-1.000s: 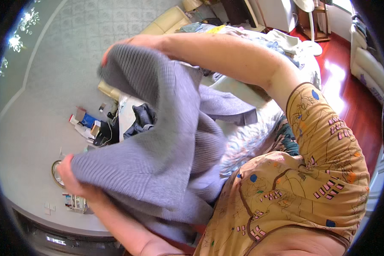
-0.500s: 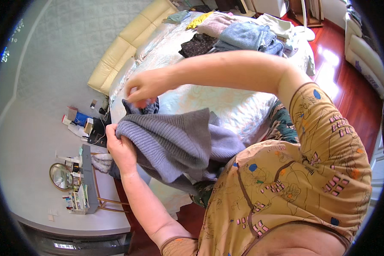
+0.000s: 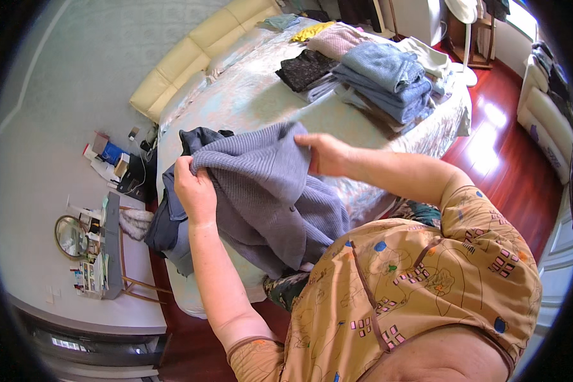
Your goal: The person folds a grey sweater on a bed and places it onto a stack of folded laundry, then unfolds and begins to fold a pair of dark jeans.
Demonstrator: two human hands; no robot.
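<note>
A grey-purple ribbed knit sweater (image 3: pixel 261 197) hangs in loose folds between my two hands, above the near edge of the bed. My left hand (image 3: pixel 196 191) is closed on its upper left edge. My right hand (image 3: pixel 328 154) pinches its upper right edge, fingertips partly hidden by the knit. The sweater's lower part drapes toward my lap, where my patterned shirt covers some of it. Dark clothing (image 3: pixel 165 219) lies on the bed just behind and to the left of the sweater.
Folded blue garments (image 3: pixel 388 79) are stacked on the bed (image 3: pixel 254 102), beside a black speckled garment (image 3: pixel 304 70), a pink one (image 3: pixel 340 41) and a yellow one (image 3: pixel 312 30). A cream headboard (image 3: pixel 204 51) stands at the far left, a grey dressing table (image 3: pixel 113 248) at the left.
My right hand has come down and to the right, from above my left hand onto the sweater's right edge. The sweater is now spread wider, and the view has shifted slightly.
</note>
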